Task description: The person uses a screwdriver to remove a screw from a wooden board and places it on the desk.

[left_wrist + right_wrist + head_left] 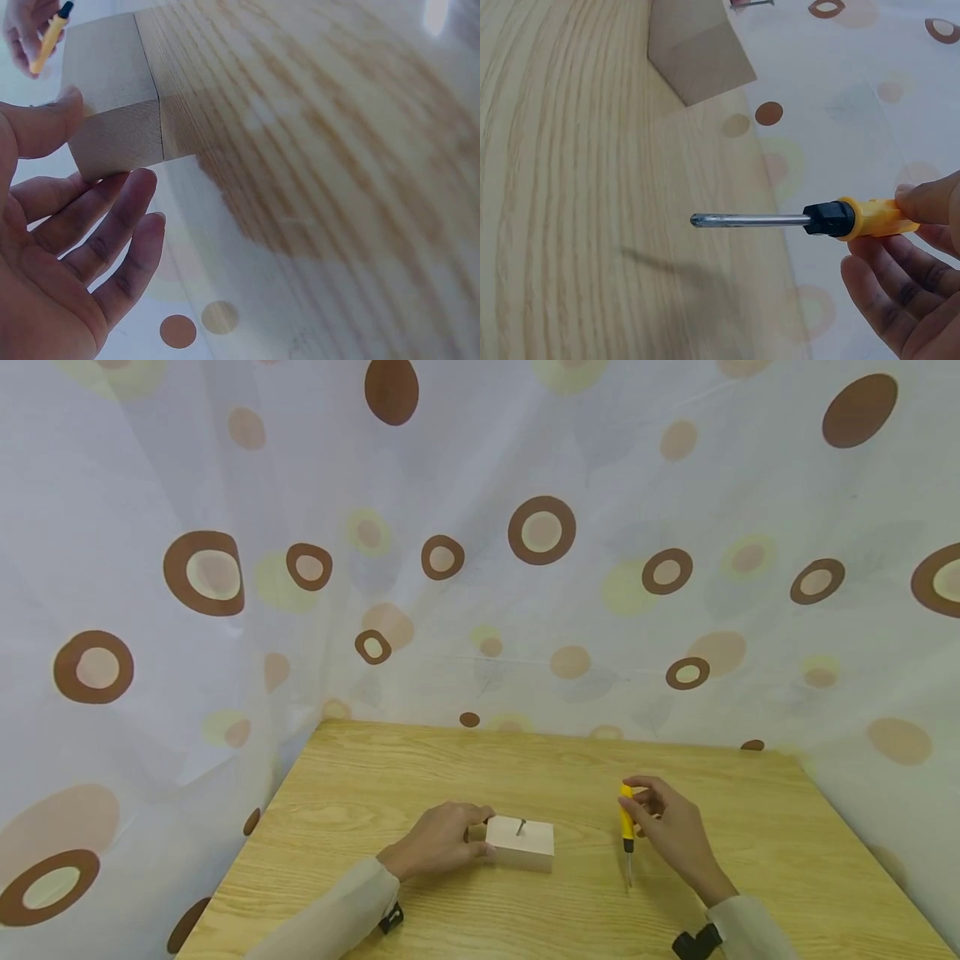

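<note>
A pale wooden block lies on the table with a screw standing tilted from its top. My left hand grips the block's left end, thumb on the near side and fingers on the far side; the left wrist view shows the thumb and fingertips against the wood. To the right of the block, my right hand pinches the yellow handle of a screwdriver. Its metal shaft points down toward the table, and in the right wrist view the screwdriver tip shows apart from the block.
The wood-grain table runs back to a white curtain with brown and beige circles, which also closes off the left and right sides. Dark straps with small devices sit at both wrists.
</note>
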A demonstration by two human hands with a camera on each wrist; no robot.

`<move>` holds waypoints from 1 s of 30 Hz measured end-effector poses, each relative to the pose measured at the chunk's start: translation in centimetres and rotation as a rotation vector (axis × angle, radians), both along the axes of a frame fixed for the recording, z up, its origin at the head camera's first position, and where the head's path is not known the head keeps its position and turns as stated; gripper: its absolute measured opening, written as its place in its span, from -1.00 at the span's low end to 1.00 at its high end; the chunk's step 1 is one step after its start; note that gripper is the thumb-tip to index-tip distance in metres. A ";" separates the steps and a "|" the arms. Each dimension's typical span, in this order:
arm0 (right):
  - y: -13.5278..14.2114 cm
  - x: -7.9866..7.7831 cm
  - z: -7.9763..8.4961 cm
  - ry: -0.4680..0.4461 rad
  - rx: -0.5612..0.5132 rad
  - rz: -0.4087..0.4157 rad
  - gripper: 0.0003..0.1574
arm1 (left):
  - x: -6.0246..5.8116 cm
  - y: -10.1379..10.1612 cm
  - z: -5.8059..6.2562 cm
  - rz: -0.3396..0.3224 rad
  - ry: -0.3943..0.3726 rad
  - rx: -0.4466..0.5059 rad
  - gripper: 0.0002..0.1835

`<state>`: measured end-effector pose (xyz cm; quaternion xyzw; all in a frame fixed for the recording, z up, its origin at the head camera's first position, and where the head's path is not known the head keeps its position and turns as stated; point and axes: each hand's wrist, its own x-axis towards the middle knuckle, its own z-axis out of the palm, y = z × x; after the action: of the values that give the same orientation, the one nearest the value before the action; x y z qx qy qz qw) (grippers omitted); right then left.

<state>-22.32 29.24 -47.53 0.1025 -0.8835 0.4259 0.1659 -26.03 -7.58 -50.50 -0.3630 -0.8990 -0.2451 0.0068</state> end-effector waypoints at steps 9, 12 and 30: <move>0.8 0.0 -0.8 -0.072 0.004 -0.034 -0.57 | 0.3 0.0 0.2 0.001 0.013 -0.018 -0.41; 1.1 0.0 -1.1 -0.094 0.015 -0.044 -0.56 | 0.3 -0.1 0.2 -0.004 0.013 -0.021 -0.41; 2.3 -0.2 -2.4 -0.187 0.065 -0.058 -0.52 | 0.2 -0.1 0.2 -0.013 0.003 -0.012 -0.39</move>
<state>-22.57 31.58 -49.90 0.0421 -0.9110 0.3999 0.0917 -25.81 -7.63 -50.34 -0.3690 -0.8981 -0.2393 0.0047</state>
